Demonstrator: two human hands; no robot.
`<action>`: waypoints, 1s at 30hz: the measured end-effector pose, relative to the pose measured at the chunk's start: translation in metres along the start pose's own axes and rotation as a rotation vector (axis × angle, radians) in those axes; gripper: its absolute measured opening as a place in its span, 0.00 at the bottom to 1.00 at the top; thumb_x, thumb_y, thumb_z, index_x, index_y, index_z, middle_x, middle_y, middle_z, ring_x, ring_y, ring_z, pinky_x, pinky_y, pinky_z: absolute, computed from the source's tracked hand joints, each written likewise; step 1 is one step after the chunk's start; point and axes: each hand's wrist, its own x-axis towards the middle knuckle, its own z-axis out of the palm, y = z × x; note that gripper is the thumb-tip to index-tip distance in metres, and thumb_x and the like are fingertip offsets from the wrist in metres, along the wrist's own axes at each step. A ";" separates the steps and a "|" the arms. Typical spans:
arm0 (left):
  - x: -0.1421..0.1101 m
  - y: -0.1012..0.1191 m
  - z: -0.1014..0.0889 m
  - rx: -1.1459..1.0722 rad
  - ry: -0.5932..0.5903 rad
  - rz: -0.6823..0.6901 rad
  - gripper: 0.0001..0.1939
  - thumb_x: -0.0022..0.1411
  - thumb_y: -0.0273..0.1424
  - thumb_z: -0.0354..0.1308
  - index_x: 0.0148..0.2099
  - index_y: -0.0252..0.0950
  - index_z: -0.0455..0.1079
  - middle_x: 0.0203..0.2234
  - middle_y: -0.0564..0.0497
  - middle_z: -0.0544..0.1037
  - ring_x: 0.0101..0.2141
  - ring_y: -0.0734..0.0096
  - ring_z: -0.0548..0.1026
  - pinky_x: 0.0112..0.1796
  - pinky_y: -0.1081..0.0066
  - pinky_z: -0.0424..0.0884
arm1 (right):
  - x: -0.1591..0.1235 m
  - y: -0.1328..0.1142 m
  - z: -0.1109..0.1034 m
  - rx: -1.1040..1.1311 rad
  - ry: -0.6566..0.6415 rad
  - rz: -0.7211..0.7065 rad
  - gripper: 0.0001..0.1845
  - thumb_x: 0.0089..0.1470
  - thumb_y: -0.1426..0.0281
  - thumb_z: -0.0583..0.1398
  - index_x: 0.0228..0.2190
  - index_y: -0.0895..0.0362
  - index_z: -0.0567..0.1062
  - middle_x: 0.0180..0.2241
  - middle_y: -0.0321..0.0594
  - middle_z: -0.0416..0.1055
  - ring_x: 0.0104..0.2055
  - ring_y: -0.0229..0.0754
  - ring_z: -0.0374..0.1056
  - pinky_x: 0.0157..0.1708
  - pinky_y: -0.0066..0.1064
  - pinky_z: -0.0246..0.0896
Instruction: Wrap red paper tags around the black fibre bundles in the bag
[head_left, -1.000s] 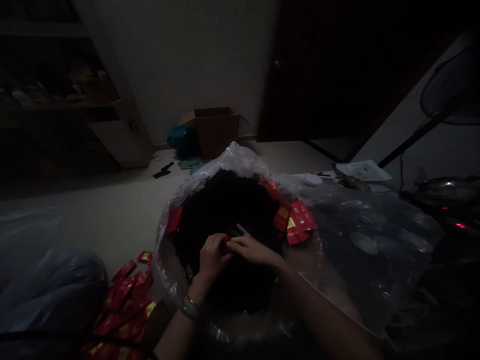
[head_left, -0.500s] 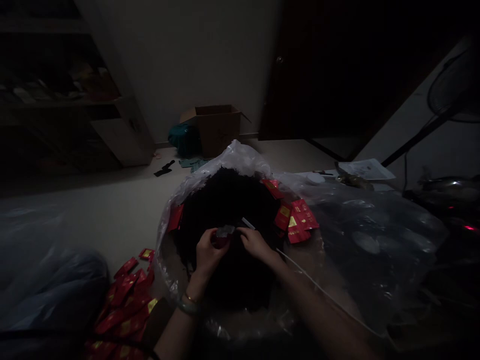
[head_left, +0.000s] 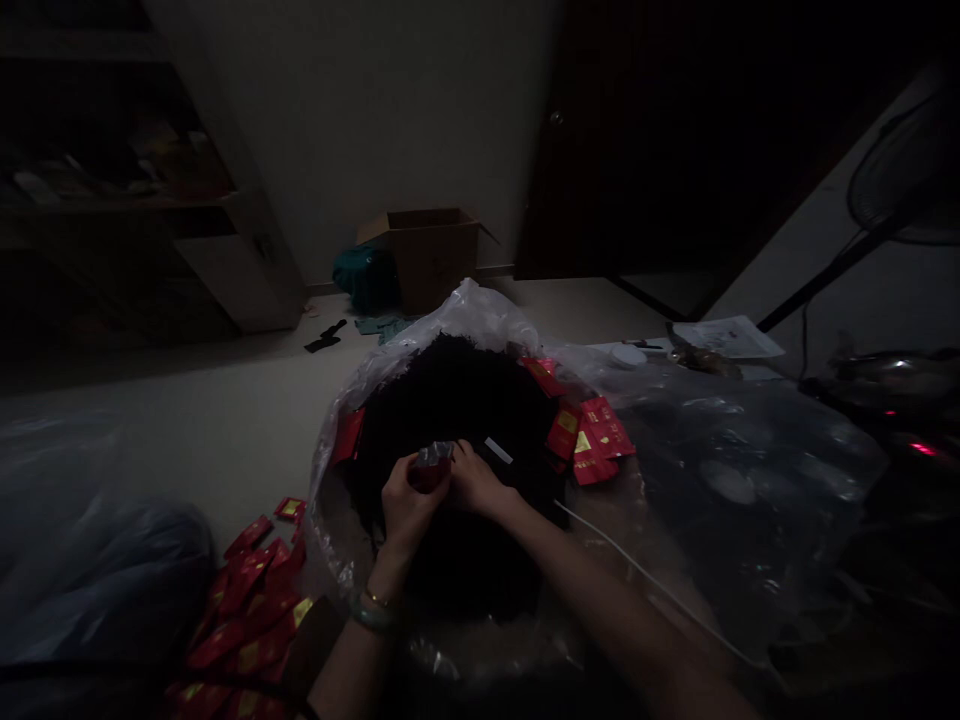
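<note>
My left hand (head_left: 409, 502) is closed around a small red packet (head_left: 433, 472) whose top shows a crinkled, clear or silvery lining. Against the packet's right side rests my right hand (head_left: 476, 482), fingers bent together; what they hold, if anything, is hidden. Both hands are over a heap of dark, loose, shredded-looking material (head_left: 457, 390) inside a clear plastic bag (head_left: 480, 300) with its rim spread wide. On the heap, just right of my right hand, lies a short white strip (head_left: 498, 450). Red packets with gold labels (head_left: 596, 440) lie along the bag's right side.
Another red packet (head_left: 349, 436) leans inside the bag's left rim. Many more red packets (head_left: 251, 600) are piled at lower left. A white cord (head_left: 645, 575) runs to the lower right. Behind stand an open cardboard box (head_left: 439, 260) and a fan (head_left: 900, 180). The room is dim.
My right hand has moved left, from beside the white strip to the packet. My left hand has shifted slightly left, and the packet's lined top stands more upright.
</note>
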 end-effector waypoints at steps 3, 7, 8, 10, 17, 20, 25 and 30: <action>0.001 0.000 -0.001 0.005 0.019 -0.026 0.20 0.45 0.39 0.65 0.40 0.35 0.69 0.30 0.50 0.77 0.29 0.67 0.76 0.32 0.69 0.73 | -0.024 -0.001 -0.001 -0.059 -0.037 -0.020 0.27 0.48 0.69 0.61 0.51 0.58 0.65 0.50 0.51 0.62 0.49 0.51 0.58 0.44 0.43 0.61; 0.003 0.000 -0.002 0.005 0.033 -0.036 0.21 0.43 0.39 0.66 0.39 0.35 0.69 0.29 0.50 0.77 0.29 0.67 0.76 0.32 0.69 0.73 | -0.027 -0.006 -0.002 -0.078 -0.057 0.012 0.44 0.41 0.65 0.66 0.58 0.58 0.55 0.61 0.56 0.46 0.58 0.59 0.49 0.49 0.49 0.57; 0.003 0.000 -0.003 0.002 0.032 -0.034 0.21 0.44 0.38 0.66 0.39 0.35 0.69 0.29 0.50 0.77 0.29 0.67 0.76 0.32 0.69 0.73 | -0.024 -0.007 -0.002 -0.071 -0.078 0.016 0.48 0.39 0.64 0.67 0.59 0.56 0.54 0.62 0.55 0.43 0.59 0.62 0.46 0.49 0.51 0.56; 0.003 0.000 -0.002 -0.009 0.031 -0.027 0.20 0.44 0.38 0.66 0.39 0.35 0.69 0.30 0.50 0.77 0.29 0.67 0.76 0.32 0.69 0.73 | -0.019 -0.009 -0.004 -0.066 -0.126 0.013 0.48 0.38 0.62 0.68 0.59 0.53 0.55 0.62 0.52 0.45 0.59 0.63 0.46 0.48 0.51 0.57; -0.001 -0.004 0.003 -0.018 -0.039 0.039 0.21 0.44 0.36 0.66 0.42 0.36 0.68 0.32 0.50 0.77 0.32 0.66 0.76 0.34 0.68 0.73 | -0.031 0.002 -0.012 -0.143 -0.147 0.110 0.29 0.45 0.74 0.61 0.51 0.52 0.65 0.47 0.48 0.63 0.48 0.50 0.60 0.38 0.36 0.62; -0.002 -0.005 0.005 -0.035 -0.074 0.037 0.21 0.45 0.36 0.66 0.42 0.36 0.67 0.33 0.49 0.76 0.32 0.66 0.76 0.34 0.68 0.73 | -0.029 0.009 -0.016 -0.059 -0.109 0.153 0.24 0.46 0.79 0.58 0.46 0.53 0.69 0.43 0.44 0.66 0.44 0.44 0.64 0.37 0.31 0.60; -0.003 -0.003 0.005 -0.030 -0.116 0.020 0.21 0.46 0.35 0.65 0.42 0.35 0.67 0.33 0.48 0.75 0.33 0.66 0.75 0.35 0.67 0.73 | -0.021 0.016 -0.044 0.300 0.067 0.187 0.15 0.41 0.79 0.62 0.35 0.57 0.74 0.35 0.38 0.71 0.38 0.40 0.67 0.37 0.28 0.59; -0.003 -0.003 0.006 -0.048 -0.148 0.017 0.20 0.47 0.36 0.65 0.42 0.35 0.67 0.34 0.48 0.75 0.34 0.65 0.76 0.35 0.67 0.73 | -0.024 0.005 -0.096 0.465 0.218 0.076 0.12 0.41 0.79 0.61 0.32 0.57 0.74 0.32 0.34 0.72 0.36 0.38 0.67 0.37 0.27 0.59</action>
